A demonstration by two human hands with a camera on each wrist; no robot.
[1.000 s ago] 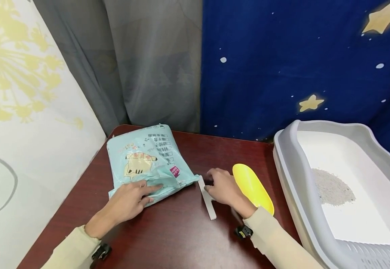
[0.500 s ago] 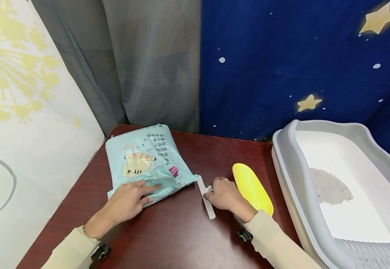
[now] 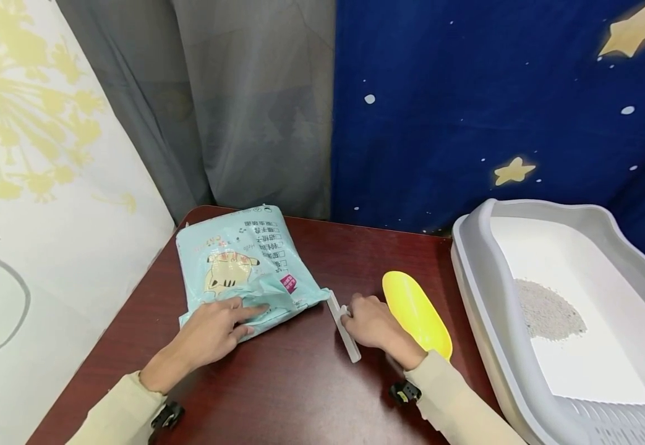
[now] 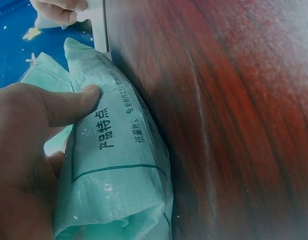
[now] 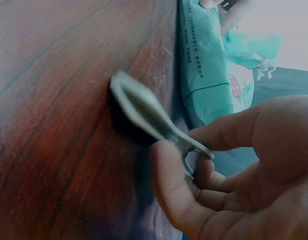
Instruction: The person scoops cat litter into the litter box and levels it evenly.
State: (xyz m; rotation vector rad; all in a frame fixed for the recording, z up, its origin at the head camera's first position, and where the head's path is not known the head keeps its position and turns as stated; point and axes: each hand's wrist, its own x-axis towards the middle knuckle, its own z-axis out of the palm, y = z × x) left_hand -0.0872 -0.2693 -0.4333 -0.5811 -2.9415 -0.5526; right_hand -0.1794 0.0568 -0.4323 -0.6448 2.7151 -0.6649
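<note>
A light-blue cat litter bag lies flat on the table, its mouth folded over at the near side. My left hand pinches that folded edge, with the thumb on the printed face in the left wrist view. By the bag's right corner is a white bag clip, long and narrow with a handle at its middle. My right hand pinches this handle between thumb and fingers. In the right wrist view the clip is blurred, its two bars spread apart. Some fingers of both hands are hidden.
A yellow scoop lies just right of my right hand. Farther right stands a grey and white litter box with a heap of grey litter inside. Curtains hang behind the dark red table, and a wall rises at left.
My right hand has come down onto the clip's handle and taken hold of it. The clip has turned slightly, its near end shifting right. My left hand stays on the bag.
</note>
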